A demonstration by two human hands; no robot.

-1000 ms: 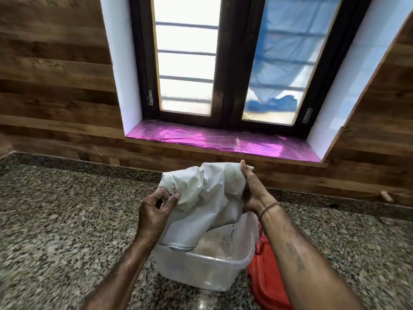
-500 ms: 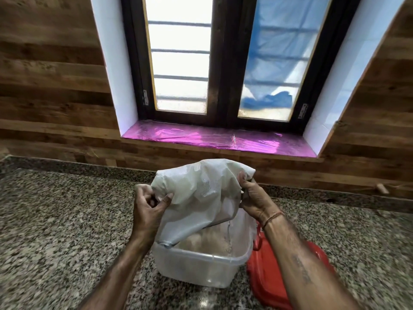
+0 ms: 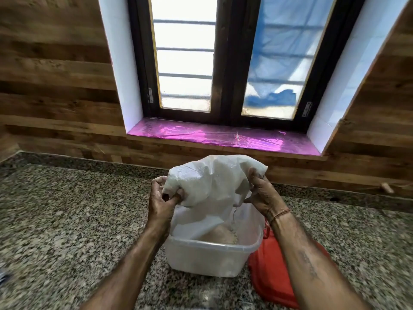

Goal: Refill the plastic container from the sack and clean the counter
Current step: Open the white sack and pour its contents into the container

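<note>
A white woven sack (image 3: 212, 186) hangs upended over a clear plastic container (image 3: 207, 258) on the granite counter (image 3: 67, 220). The sack's open mouth reaches down into the container. Pale grain (image 3: 221, 234) lies heaped inside, partly hidden by the sack. My left hand (image 3: 162, 203) grips the sack's bunched left corner. My right hand (image 3: 260, 195) pinches its right corner, held a little higher.
A red lid (image 3: 268, 274) lies on the counter right of the container, partly under my right forearm. A wood-panelled wall and a window with a pink sill (image 3: 223, 137) stand behind. A small wooden peg (image 3: 387, 187) sits at the far right.
Both hands have shifted their hold on the sack's upper corners and spread it wider. The sack looks flatter and emptier, and the grain heap in the container shows more.
</note>
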